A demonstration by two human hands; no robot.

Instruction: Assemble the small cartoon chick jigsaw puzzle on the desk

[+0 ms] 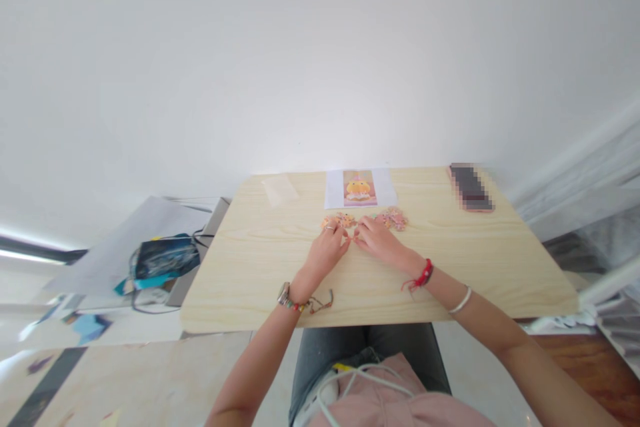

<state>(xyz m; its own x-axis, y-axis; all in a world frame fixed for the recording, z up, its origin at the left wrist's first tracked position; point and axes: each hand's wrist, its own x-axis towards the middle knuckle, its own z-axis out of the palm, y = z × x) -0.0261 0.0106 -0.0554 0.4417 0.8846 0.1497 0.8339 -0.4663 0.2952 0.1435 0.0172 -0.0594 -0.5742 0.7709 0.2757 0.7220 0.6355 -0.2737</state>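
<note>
Two small heaps of colourful jigsaw puzzle pieces lie on the wooden table: an orange-toned heap (345,218) on the left and a pinkish heap (395,218) on the right. My left hand (327,248) is just in front of the orange heap, its thumb and finger pinched together. Close beside it, my right hand (379,241) is pinched too, near the pink heap. The fingertips of both hands nearly meet over the tabletop. Each pinch seems to hold a small puzzle piece, mostly covered by the fingers. Behind the heaps lies a paper sheet (334,190) printed with a yellow-and-pink picture.
A thin pale sheet or bag (280,191) lies at the table's back left. Towards the back right is a dark phone (471,187). The table (240,280) meets a white wall behind. Left of it, a dark-blue packet (167,258) and cables rest on a lower surface.
</note>
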